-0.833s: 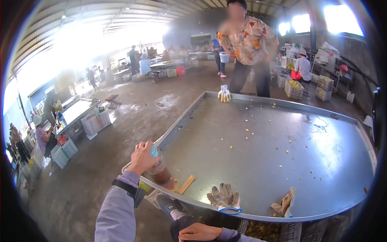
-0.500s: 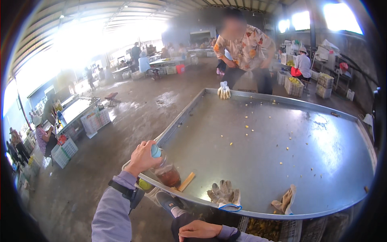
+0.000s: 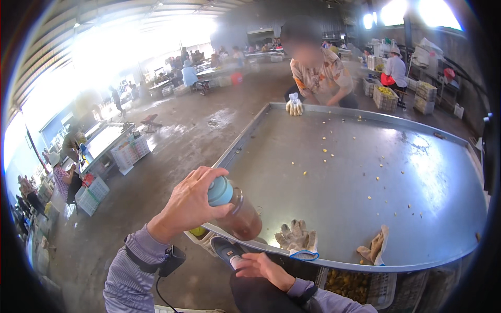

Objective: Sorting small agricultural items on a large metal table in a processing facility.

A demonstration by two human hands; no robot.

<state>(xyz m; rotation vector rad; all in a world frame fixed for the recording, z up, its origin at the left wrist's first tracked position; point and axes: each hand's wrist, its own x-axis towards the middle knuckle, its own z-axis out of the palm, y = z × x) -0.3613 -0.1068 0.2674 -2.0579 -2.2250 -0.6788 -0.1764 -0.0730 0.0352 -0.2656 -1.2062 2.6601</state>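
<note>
My left hand [image 3: 193, 201] is closed round the light blue cap end of a clear drink bottle [image 3: 242, 215] with reddish-brown liquid. Tilted, the bottle hangs over the near left corner of a large metal table [image 3: 339, 188]. Below the table's near edge, over my dark-clad leg, my right hand [image 3: 263, 268] is open and holds nothing; its fingers are loosely stretched. The nearest thing on the table to it is a grey-white work glove [image 3: 297, 238] with a blue-edged cuff. A second glove [image 3: 374, 248] lies crumpled farther right.
Small yellow bits [image 3: 324, 150] are scattered over the table, which has a raised rim. At its far edge a person [image 3: 321, 73] leans by another glove [image 3: 294, 105]. Under the near edge stands a crate [image 3: 383, 289] of yellowish-brown pieces. A white crate [image 3: 130, 151] is at left.
My left hand has lifted the bottle off the table and brought it nearer. My right hand has risen and its fingers have spread. The person opposite has lowered.
</note>
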